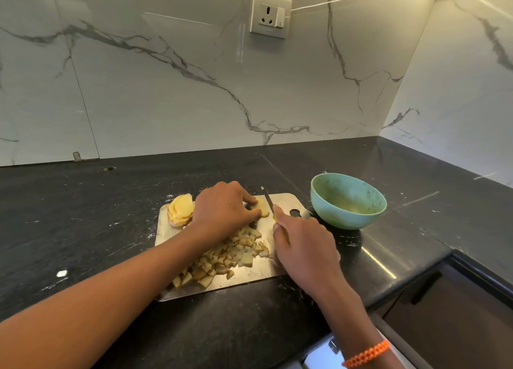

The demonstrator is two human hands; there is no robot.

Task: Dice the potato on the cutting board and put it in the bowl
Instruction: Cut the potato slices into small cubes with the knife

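Dicing mid-way: left hand (224,207) pinning potato slices (262,207), right hand (302,246) gripping knife (268,199); next, chopping crosswise, then moving dice (224,260) to bowl (348,200).

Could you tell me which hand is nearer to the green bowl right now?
The right hand, holding the knife, sits just beside the bowl; the left hand holds a potato slice farther away across the cutting board.

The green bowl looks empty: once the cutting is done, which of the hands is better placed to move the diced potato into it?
Probably the right hand. It lies between the diced pile and the green bowl, which sits off the board's right end. The left hand is farther away, holding down a potato piece.
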